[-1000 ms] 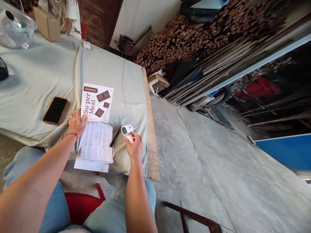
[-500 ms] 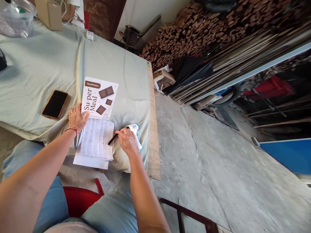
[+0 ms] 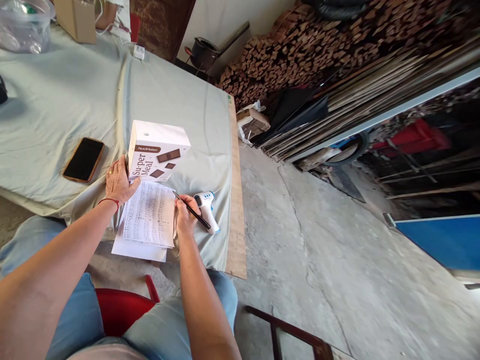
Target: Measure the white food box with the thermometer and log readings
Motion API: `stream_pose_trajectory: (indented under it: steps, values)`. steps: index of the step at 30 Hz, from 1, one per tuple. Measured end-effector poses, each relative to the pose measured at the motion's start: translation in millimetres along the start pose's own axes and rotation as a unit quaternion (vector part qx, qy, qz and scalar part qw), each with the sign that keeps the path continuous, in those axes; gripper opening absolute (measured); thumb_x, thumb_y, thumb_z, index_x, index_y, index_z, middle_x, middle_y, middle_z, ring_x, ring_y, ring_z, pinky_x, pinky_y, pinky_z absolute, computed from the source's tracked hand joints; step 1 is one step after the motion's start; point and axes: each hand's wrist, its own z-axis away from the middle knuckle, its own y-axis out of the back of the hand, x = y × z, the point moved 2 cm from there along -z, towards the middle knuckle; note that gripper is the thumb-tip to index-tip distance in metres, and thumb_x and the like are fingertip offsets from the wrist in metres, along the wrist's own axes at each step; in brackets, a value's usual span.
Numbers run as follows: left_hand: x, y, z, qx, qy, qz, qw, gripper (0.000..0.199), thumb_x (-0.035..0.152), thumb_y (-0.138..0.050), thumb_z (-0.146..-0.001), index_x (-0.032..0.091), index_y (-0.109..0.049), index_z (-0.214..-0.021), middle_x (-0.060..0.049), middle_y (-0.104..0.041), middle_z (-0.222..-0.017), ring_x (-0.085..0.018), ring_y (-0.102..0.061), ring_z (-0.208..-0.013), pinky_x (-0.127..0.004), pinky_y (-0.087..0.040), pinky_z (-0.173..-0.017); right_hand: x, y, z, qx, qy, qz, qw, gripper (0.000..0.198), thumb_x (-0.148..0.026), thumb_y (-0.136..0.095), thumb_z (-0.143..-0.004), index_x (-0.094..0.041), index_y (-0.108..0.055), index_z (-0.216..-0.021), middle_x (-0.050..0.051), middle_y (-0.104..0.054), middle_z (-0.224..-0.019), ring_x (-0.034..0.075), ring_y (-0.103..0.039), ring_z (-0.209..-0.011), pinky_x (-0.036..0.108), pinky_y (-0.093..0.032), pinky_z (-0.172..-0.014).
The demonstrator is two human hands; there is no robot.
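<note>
My left hand [image 3: 119, 181] grips the lower left corner of a white NutriMotion box [image 3: 159, 147], thumb at its front and fingers along its side. The box stands on the cloth, its top and printed front both showing. Just below it lie sheets of paper [image 3: 148, 215] covered in rows of handwriting, over another white sheet. My right hand [image 3: 186, 215] is closed around a black pen [image 3: 197, 216], whose tip points up and left at the right edge of the sheets. Beside that hand lies a white and blue infrared thermometer [image 3: 207, 210].
A phone [image 3: 84, 159] lies left of my left hand on the cloth-covered table [image 3: 168, 85]. Farther back are a clear plastic tub [image 3: 24, 30], a cardboard box [image 3: 77, 20] and part of another person's arm [image 3: 106, 15]. Stacked firewood [image 3: 285, 45] stands beyond the table's edge.
The box has tipped more upright, so its top now shows. My right hand has moved slightly left and down, and the pen has swung round, its tip now toward the paper.
</note>
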Motion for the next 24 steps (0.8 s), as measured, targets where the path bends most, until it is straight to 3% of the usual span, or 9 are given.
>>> stream_pose_trajectory:
  steps: [2,6,8,11,13,15,17,20,24]
  values:
    - [-1.9,-1.3,0.0,0.024,0.005,0.011,1.000,0.074,0.037,-0.065,-0.079,0.013,-0.038,-0.144,-0.021,-0.052,-0.145,-0.041,-0.044,-0.140,-0.059,-0.035,-0.118,5.2,-3.2,-1.9,0.012,-0.007,0.024,1.000,0.020,-0.039,-0.061,-0.072,-0.022,-0.061,-0.083,-0.001,-0.064,-0.075,0.017,-0.058,-0.071,0.031,-0.049,-0.070]
    - [-3.1,1.5,6.2,0.097,0.039,0.004,0.994,0.059,0.039,-0.074,-0.076,0.014,-0.049,-0.123,-0.021,-0.055,-0.128,-0.042,-0.048,-0.130,-0.061,-0.036,-0.113,5.1,-5.3,-4.4,-0.027,0.017,0.051,0.998,0.020,-0.039,-0.058,-0.073,-0.023,-0.064,-0.084,-0.001,-0.065,-0.073,0.018,-0.058,-0.069,0.031,-0.048,-0.068]
    - [0.2,3.5,12.3,0.097,0.017,-0.021,0.995,0.043,0.039,-0.072,-0.081,0.016,-0.054,-0.112,-0.020,-0.056,-0.126,-0.042,-0.048,-0.129,-0.063,-0.033,-0.113,1.8,-6.3,-4.4,-0.037,0.035,0.066,0.997,0.019,-0.040,-0.058,-0.075,-0.023,-0.065,-0.081,0.000,-0.066,-0.072,0.019,-0.059,-0.071,0.033,-0.049,-0.069]
    - [11.1,0.9,21.9,-0.025,-0.133,-0.055,0.989,0.022,0.038,-0.060,-0.093,0.019,-0.063,-0.103,-0.016,-0.062,-0.122,-0.038,-0.054,-0.123,-0.061,-0.035,-0.110,-1.1,-7.5,-4.2,-0.036,0.052,0.088,0.994,0.017,-0.040,-0.059,-0.077,-0.024,-0.066,-0.079,0.001,-0.068,-0.074,0.021,-0.061,-0.075,0.035,-0.051,-0.073]
    - [17.9,-3.3,27.4,-0.123,-0.250,-0.063,0.958,0.024,0.035,-0.051,-0.099,0.023,-0.067,-0.111,-0.012,-0.067,-0.122,-0.033,-0.058,-0.119,-0.055,-0.039,-0.108,-0.4,-7.9,-4.3,-0.034,0.058,0.099,0.993,0.016,-0.039,-0.058,-0.078,-0.025,-0.066,-0.078,0.001,-0.069,-0.073,0.021,-0.062,-0.075,0.035,-0.052,-0.074]
    - [21.1,-7.4,29.2,-0.177,-0.326,-0.057,0.927,0.032,0.030,-0.046,-0.101,0.027,-0.066,-0.126,-0.008,-0.067,-0.131,-0.029,-0.058,-0.123,-0.050,-0.040,-0.110,1.8,-7.9,-4.5,-0.027,0.064,0.102,0.992,0.017,-0.039,-0.057,-0.079,-0.025,-0.065,-0.078,0.001,-0.068,-0.072,0.021,-0.061,-0.074,0.036,-0.052,-0.074]
    - [21.1,-11.7,27.1,-0.192,-0.372,-0.040,0.907,0.038,0.025,-0.045,-0.100,0.030,-0.063,-0.133,-0.005,-0.062,-0.143,-0.027,-0.054,-0.132,-0.047,-0.038,-0.113,4.2,-8.1,-4.9,-0.019,0.075,0.106,0.991,0.018,-0.041,-0.056,-0.080,-0.024,-0.065,-0.078,0.002,-0.068,-0.071,0.020,-0.061,-0.071,0.035,-0.051,-0.073]
    - [18.1,-18.6,21.8,-0.199,-0.421,-0.015,0.885,0.038,0.024,-0.047,-0.098,0.031,-0.066,-0.130,-0.004,-0.063,-0.144,-0.025,-0.053,-0.135,-0.045,-0.039,-0.114,6.6,-9.1,-5.6,-0.019,0.090,0.113,0.989,0.022,-0.043,-0.055,-0.080,-0.023,-0.064,-0.079,0.002,-0.068,-0.073,0.019,-0.061,-0.070,0.035,-0.051,-0.072]
    - [16.0,-23.5,18.3,-0.200,-0.428,-0.024,0.881,0.036,0.026,-0.048,-0.097,0.031,-0.069,-0.127,-0.002,-0.064,-0.143,-0.026,-0.054,-0.134,-0.046,-0.039,-0.114,7.3,-10.8,-5.8,-0.029,0.099,0.120,0.987,0.022,-0.042,-0.056,-0.080,-0.023,-0.065,-0.078,0.002,-0.069,-0.073,0.019,-0.061,-0.072,0.034,-0.051,-0.073]
